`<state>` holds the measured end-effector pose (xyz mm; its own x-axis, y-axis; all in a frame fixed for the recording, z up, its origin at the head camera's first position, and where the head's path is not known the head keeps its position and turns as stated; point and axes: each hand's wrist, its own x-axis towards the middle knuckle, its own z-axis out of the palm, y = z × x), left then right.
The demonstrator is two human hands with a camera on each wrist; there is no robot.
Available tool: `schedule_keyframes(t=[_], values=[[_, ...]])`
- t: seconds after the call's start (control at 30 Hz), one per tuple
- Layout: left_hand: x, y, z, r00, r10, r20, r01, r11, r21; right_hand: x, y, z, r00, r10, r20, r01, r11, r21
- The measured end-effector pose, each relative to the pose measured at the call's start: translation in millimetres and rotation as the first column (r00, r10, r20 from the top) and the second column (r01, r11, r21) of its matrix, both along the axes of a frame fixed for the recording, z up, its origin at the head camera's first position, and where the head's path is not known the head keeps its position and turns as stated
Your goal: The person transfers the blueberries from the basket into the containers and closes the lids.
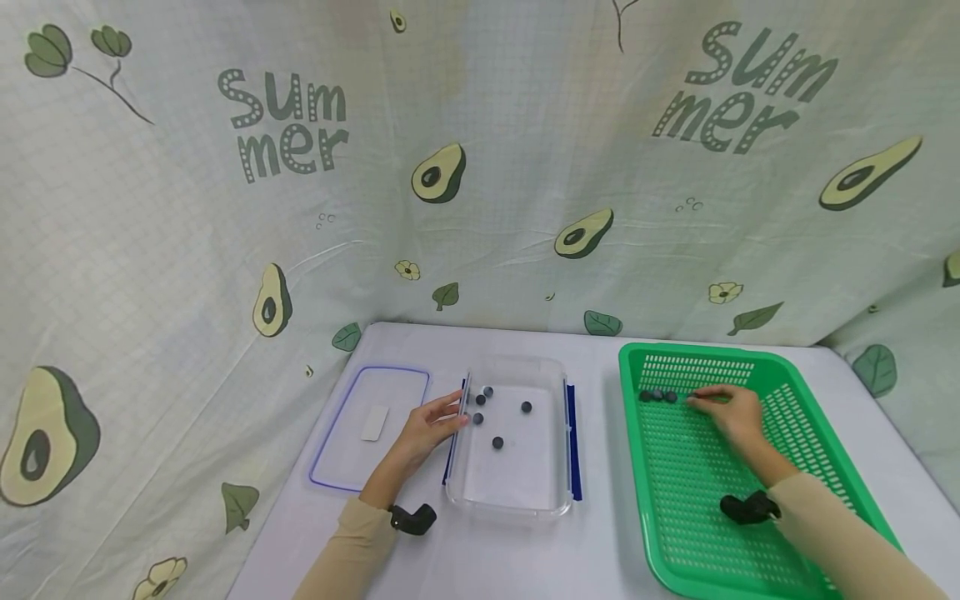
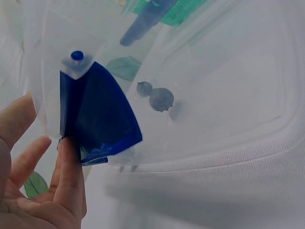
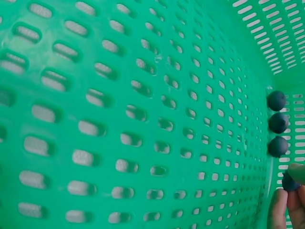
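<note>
My left hand (image 1: 429, 427) touches the left side of a clear plastic container (image 1: 551, 507). In the left wrist view its fairly straight fingers (image 2: 70, 183) lie against a blue latch flap (image 2: 97, 114) on that side. Several blueberries (image 1: 498, 442) lie apart inside the container; one blueberry (image 2: 161, 99) shows its crown through the wall. My right hand (image 1: 738, 417) is inside the green basket (image 1: 647, 525), pinching a blueberry (image 3: 290, 182) between thumb and fingers at the far wall. Beside it, three blueberries (image 3: 278, 123) stand in a row along that wall.
Left of the container lies a clear lid (image 1: 341, 433) with a blue rim and a white rectangle (image 1: 375, 423) on it. A second blue latch (image 1: 574, 442) hangs on the container's right side. Behind the white table (image 1: 600, 542) hangs a printed curtain (image 1: 495, 100).
</note>
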<state>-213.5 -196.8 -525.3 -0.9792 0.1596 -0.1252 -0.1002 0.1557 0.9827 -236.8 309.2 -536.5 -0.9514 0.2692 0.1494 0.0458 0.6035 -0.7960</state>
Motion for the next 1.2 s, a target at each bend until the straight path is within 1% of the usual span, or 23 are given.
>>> schedule_keyframes(t=[0.1,0.2,0.27,0.4,0.5,0.67,0.77,0.9,1.1,1.2], values=[[-0.1,-0.9,-2.7,1.0,0.009,-0.001,-0.009,1.0,-0.005,0.0,-0.1,1.4,1.0,-0.015,0.006,0.015,1.0,0.017],[1.3,-0.5,-2.1,1.0,0.018,-0.004,-0.018,1.0,-0.016,-0.1,-0.3,4.2,1.0,-0.022,0.011,0.022,1.0,0.016],[3.8,0.4,2.4,1.0,0.019,-0.002,-0.019,1.0,-0.019,-0.4,-0.6,6.6,1.0,-0.026,0.017,0.026,1.0,0.007],[12.3,2.4,20.0,1.0,0.006,-0.001,-0.006,1.0,-0.013,-1.3,-1.1,11.2,0.999,-0.028,0.033,0.028,0.999,-0.023],[18.0,4.3,28.8,1.0,0.006,-0.02,-0.006,1.0,-0.021,-0.9,-1.2,14.7,0.999,-0.02,0.039,0.022,0.998,-0.056],[19.3,4.4,31.3,1.0,-0.002,-0.021,0.002,1.0,-0.026,3.4,-0.8,23.0,1.0,-0.009,0.026,0.012,0.993,-0.116],[17.7,3.2,32.2,1.0,-0.016,-0.011,0.016,1.0,-0.015,5.2,-0.1,28.6,1.0,-0.009,0.025,0.012,0.993,-0.121],[13.6,2.7,28.0,1.0,-0.009,-0.01,0.009,1.0,-0.007,6.1,1.0,36.7,0.999,-0.012,0.03,0.016,0.992,-0.127],[4.4,4.0,12.1,1.0,0.023,-0.009,-0.024,1.0,-0.017,9.2,0.8,48.3,0.999,-0.002,0.046,0.01,0.985,-0.17],[3.2,4.3,6.9,0.999,0.035,-0.008,-0.035,0.999,-0.02,11.7,-0.5,51.2,0.999,0.014,0.048,-0.004,0.98,-0.201]])
